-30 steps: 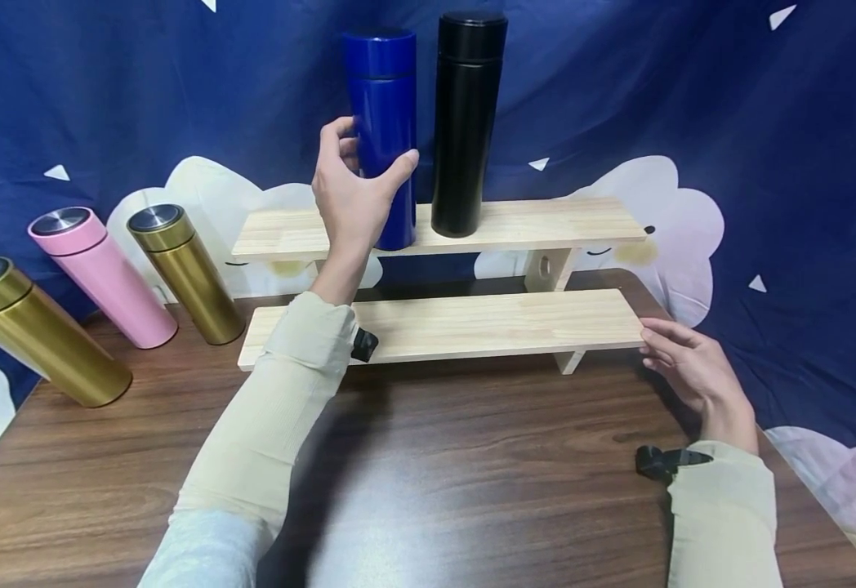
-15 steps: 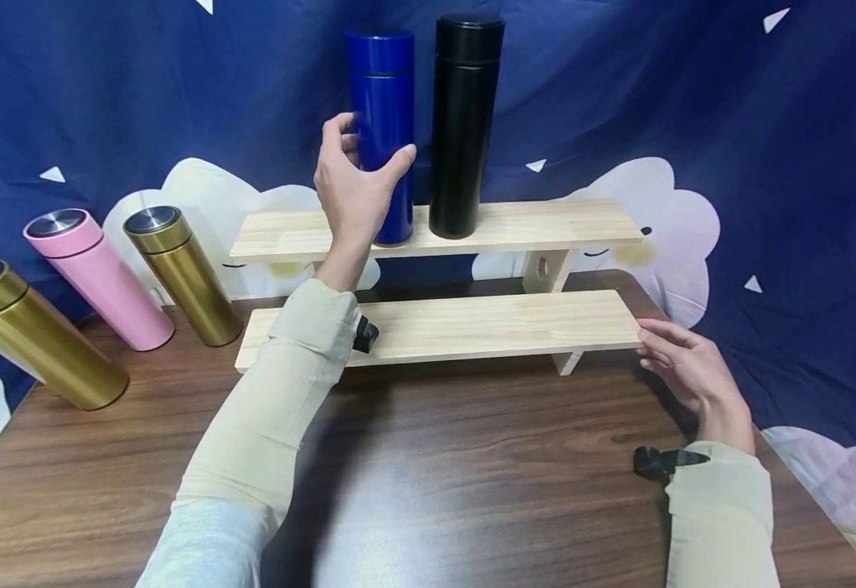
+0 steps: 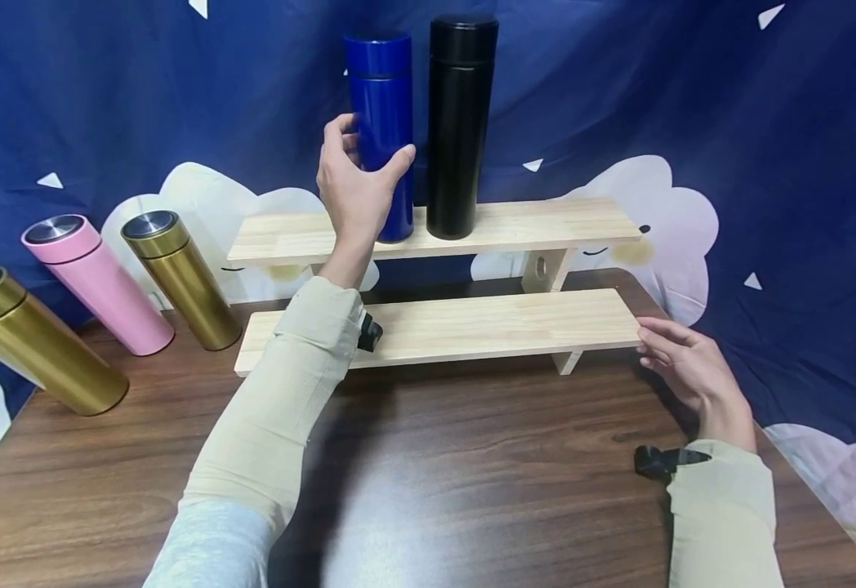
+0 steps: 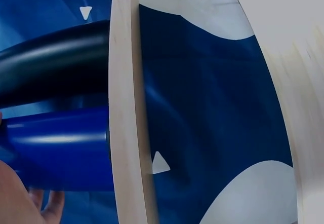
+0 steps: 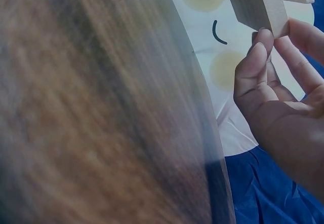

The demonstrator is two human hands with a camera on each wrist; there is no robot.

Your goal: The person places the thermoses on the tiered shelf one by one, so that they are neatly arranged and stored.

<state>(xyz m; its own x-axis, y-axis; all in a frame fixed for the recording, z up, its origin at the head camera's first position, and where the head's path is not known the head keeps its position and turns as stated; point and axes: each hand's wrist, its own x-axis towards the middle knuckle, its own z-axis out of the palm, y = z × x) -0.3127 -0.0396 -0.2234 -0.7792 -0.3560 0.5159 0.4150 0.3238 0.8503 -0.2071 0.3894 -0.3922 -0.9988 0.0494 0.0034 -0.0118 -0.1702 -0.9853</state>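
Observation:
A blue thermos flask (image 3: 382, 98) stands upright on the upper board of a two-tier wooden shelf (image 3: 546, 224). My left hand (image 3: 358, 184) grips it around the middle, thumb on its right side. The left wrist view shows the base of the blue flask (image 4: 61, 150) right at the board's edge, with some fingers under it. Just to the right stands a black thermos flask (image 3: 461, 131). At the right end of the lower board (image 3: 501, 322), my right hand (image 3: 693, 367) pinches the corner; the right wrist view shows its fingertips on the wood (image 5: 260, 6).
On the left of the brown table (image 3: 472, 474) stand a pink flask (image 3: 108, 290) and two gold flasks, one in front (image 3: 49, 347) and one nearer the shelf (image 3: 185, 286). A dark blue curtain (image 3: 582, 82) with cloud prints hangs close behind the shelf.
The blue flask's base has shifted slightly back from the upper board's front edge, still in my left hand. My right hand keeps its pinch on the lower board's corner.

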